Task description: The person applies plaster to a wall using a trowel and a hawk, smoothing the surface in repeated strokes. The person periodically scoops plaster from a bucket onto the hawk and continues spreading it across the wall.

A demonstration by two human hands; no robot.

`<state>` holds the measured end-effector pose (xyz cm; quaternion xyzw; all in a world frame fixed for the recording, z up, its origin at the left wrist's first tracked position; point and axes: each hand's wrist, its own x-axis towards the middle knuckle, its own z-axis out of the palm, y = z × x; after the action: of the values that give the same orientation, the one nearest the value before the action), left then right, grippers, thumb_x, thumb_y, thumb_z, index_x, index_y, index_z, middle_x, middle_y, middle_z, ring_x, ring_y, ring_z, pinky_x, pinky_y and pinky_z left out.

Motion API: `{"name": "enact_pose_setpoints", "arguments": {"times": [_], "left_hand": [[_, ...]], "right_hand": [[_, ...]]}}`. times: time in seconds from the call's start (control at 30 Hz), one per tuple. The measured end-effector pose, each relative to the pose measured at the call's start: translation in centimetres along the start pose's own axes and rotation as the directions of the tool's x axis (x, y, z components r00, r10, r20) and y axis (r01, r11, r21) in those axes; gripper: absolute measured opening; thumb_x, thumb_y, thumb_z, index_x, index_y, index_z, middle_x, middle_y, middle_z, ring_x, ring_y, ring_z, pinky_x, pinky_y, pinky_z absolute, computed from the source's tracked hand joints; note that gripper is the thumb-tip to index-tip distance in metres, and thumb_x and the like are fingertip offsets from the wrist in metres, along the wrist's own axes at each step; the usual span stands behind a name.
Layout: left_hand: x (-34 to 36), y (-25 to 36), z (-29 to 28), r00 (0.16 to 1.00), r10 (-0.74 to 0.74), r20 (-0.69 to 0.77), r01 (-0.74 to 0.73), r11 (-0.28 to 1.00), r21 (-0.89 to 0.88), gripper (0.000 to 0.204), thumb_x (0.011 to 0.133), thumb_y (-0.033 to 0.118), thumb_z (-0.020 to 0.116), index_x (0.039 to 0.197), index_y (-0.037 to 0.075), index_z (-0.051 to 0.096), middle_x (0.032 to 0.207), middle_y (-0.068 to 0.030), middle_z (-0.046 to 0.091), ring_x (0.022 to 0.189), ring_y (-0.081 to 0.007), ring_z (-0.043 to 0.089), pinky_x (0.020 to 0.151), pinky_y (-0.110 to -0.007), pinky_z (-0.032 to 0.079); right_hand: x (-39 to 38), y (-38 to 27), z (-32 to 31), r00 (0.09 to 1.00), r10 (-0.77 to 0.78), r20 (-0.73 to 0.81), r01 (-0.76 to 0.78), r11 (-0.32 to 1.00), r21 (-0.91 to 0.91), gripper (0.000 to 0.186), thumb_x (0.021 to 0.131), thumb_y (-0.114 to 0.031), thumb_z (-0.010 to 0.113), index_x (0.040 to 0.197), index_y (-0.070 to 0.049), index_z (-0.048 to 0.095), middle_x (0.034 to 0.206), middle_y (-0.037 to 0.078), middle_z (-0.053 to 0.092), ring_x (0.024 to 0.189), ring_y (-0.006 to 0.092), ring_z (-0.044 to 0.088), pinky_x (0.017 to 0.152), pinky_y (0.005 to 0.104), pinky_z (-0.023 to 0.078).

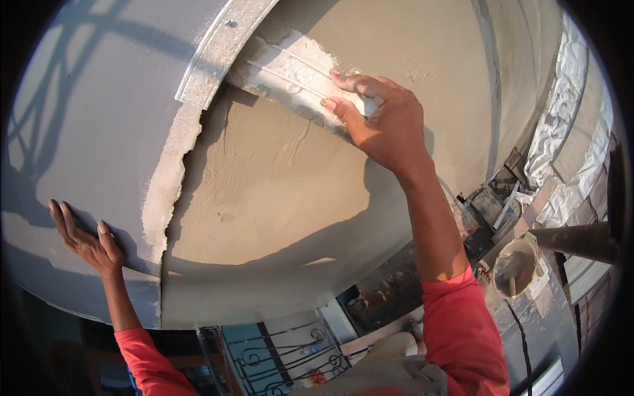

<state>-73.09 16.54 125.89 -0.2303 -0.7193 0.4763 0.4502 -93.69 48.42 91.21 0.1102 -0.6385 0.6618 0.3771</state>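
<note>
My right hand (389, 125) grips a long, plaster-crusted float (288, 72), thumb and fingertips on its ribbed face, which lies against the wet beige plaster (264, 198). The float's far end meets a pale straight strip (222, 39) fixed along a step in the surface. Below that strip runs a ragged plaster edge (172, 178). My left hand (86, 237) rests open, fingers apart, on the smooth grey surface (86, 119) at the left. The underside of the float is hidden.
At the lower right stand a bucket (515, 264) with grey mix and a tool, and a dark pipe (574, 237). A black iron railing (277, 363) and rough masonry (370, 297) show below the curved plastered surface. Crinkled silvery sheeting (555, 112) lines the far right.
</note>
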Motion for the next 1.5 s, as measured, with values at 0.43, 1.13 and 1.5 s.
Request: {"name": "enact_pose_setpoints", "arguments": {"times": [0.43, 1.13, 1.5], "left_hand": [[-1.7, -0.8, 1.1, 0.996, -0.036, -0.087, 0.042, 0.997, 0.069, 0.071, 0.102, 0.051, 0.049, 0.164, 0.017, 0.037, 0.171, -0.0080, 0.035, 0.159, -0.0251, 0.028, 0.131, -0.047, 0.020], [-1.5, -1.2, 1.6, 0.986, -0.042, -0.163, 0.050, 0.997, 0.050, 0.070, 0.100, 0.052, 0.053, 0.163, 0.024, 0.039, 0.170, -0.0010, 0.035, 0.157, -0.0212, 0.031, 0.132, -0.046, 0.018], [-1.5, -1.1, 1.3, 0.988, -0.085, -0.129, 0.081, 0.996, -0.036, 0.073, 0.097, 0.050, 0.058, 0.161, 0.020, 0.042, 0.168, -0.0036, 0.038, 0.156, -0.0258, 0.033, 0.130, -0.050, 0.018]], "right_hand": [[-8.8, -6.0, 6.4, 1.000, 0.003, 0.014, -0.002, 0.997, -0.079, 0.032, 0.086, -0.033, 0.087, 0.113, -0.018, 0.080, 0.078, 0.006, 0.067, 0.064, 0.0258, 0.063, 0.061, 0.0371, 0.051], [-20.5, -13.5, 11.3, 0.839, -0.139, 0.525, 0.246, 0.959, -0.138, 0.038, 0.091, -0.026, 0.077, 0.129, -0.025, 0.074, 0.090, 0.005, 0.062, 0.073, 0.0214, 0.068, 0.063, 0.0360, 0.056], [-6.4, -12.7, 8.0, 0.660, -0.645, 0.386, 0.731, 0.669, -0.133, 0.039, 0.085, -0.010, 0.075, 0.120, -0.028, 0.079, 0.084, 0.000, 0.057, 0.076, 0.0181, 0.062, 0.070, 0.0354, 0.048]]}}
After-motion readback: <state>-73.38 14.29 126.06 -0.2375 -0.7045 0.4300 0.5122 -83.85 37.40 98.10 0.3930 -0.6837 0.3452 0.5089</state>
